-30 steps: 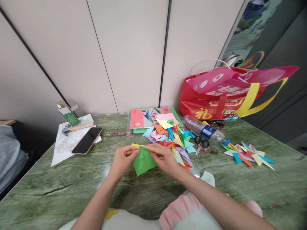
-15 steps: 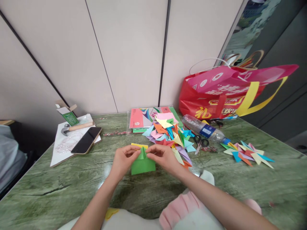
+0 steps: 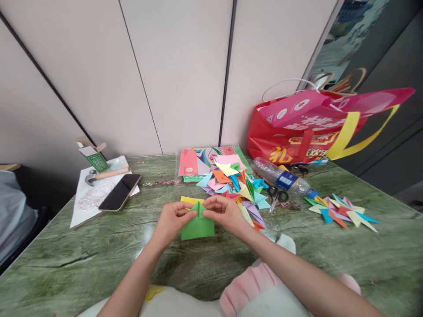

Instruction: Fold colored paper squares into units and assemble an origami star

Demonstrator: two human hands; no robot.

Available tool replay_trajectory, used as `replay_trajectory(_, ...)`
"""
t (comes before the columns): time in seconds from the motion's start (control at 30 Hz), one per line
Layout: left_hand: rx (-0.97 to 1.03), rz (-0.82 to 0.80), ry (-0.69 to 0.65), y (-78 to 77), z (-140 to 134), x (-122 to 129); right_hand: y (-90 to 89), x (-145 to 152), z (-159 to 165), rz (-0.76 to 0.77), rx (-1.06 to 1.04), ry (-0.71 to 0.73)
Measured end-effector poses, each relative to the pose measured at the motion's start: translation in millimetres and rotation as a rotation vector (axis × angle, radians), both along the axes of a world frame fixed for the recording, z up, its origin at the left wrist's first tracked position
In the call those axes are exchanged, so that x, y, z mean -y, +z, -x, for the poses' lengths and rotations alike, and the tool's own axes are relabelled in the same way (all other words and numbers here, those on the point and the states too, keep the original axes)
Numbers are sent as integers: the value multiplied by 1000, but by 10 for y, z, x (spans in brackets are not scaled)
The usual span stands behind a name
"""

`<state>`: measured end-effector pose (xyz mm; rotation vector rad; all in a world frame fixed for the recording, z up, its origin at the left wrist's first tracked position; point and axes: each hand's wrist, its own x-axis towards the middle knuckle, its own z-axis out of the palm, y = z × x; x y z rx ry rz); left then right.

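Bare tabletop [image 3: 109, 251] stretches between the left hand [image 3: 173, 220] and the phone [image 3: 120, 192], its left edge well apart; folded pieces [image 3: 228, 180] crowd the right hand [image 3: 224, 215] on its far side. Between the hands, just nearer than the yellow paper [image 3: 187, 200], the green paper [image 3: 198, 230] points its peak away from the person, straight edge nearest; its long axis is unclear. Both hands pinch its upper part, thumbs on top, forearms angling inward.
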<state>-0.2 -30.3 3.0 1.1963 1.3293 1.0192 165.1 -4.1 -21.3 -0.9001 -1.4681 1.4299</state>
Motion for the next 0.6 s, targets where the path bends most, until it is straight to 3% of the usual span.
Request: replay_trajectory(0.6, -71, -28, -17, 48, -39, 22, 8, -5, -9, 106, -25, 1)
